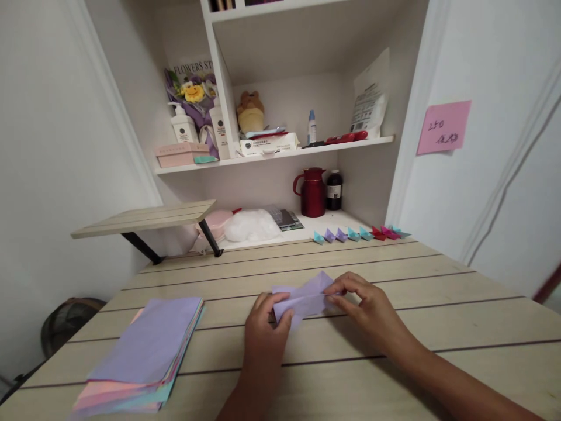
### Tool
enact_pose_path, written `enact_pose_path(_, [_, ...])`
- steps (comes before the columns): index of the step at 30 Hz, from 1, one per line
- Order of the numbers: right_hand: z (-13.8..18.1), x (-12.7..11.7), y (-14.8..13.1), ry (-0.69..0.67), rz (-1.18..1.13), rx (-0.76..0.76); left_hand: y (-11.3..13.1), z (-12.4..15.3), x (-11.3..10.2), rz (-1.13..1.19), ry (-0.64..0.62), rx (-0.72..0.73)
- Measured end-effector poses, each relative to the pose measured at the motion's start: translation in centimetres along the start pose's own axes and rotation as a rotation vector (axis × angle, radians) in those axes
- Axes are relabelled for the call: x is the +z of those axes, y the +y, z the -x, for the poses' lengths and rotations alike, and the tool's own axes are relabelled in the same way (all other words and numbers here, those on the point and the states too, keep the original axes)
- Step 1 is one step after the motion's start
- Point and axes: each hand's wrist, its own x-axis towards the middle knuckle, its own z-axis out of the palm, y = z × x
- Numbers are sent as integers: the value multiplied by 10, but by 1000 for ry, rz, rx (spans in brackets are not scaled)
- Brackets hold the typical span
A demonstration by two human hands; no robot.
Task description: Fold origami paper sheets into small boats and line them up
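Note:
A partly folded sheet of purple paper (pixel 304 299) is held just over the middle of the wooden table, its flaps sticking out at several angles. My left hand (pixel 266 327) pinches its left end between thumb and fingers. At the right end, my right hand (pixel 362 301) grips the paper's edge between thumb and forefinger. To the left lies a stack of coloured paper (pixel 149 342), a purple sheet on top with pink, orange and teal edges below. Along the table's back edge stands a row of small folded paper boats (pixel 353 234) in teal, purple, red and pink.
A small raised wooden stand (pixel 146 217) with black legs is at the back left. Behind the table, a shelf unit holds a red jug (pixel 312 193), a dark bottle (pixel 334 190) and a white plastic bag (pixel 253 225). A pink note (pixel 444 127) sticks to the right wall.

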Motion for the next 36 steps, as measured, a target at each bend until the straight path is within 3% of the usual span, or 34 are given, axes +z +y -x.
enact_pose_path(6, [1, -2, -7, 42, -64, 35, -5, -5, -1, 38, 252, 26])
enact_pose_path(8, [1, -1, -7, -44, -261, 152, -7, -5, 0, 178, 209, -83])
enact_pose_path(12, [3, 4, -7, -209, -666, 394, -11, -3, 2, 492, -5, -367])
enact_pose_path(15, [4, 5, -9, -231, -699, 497, -16, -2, 5, 568, -11, -413])
enact_pose_path(18, [3, 5, -8, -170, -654, 542, -22, -2, 7, 566, 34, -439])
enact_pose_path(23, [3, 3, -5, -151, -681, 516, -28, -3, 7, 559, 64, -514])
enact_pose_path(30, [6, 5, -9, -287, -701, 552, -20, 0, 8, 559, 1, -444])
enact_pose_path(33, [5, 4, -5, -120, -511, 435, -13, 0, 9, 521, 120, -393])
enact_pose_path(35, [5, 1, -2, 66, -381, 264, -9, 0, 7, 454, 239, -387])
enact_pose_path(36, [5, -1, -1, 140, -320, 169, -7, 0, 7, 432, 240, -391])
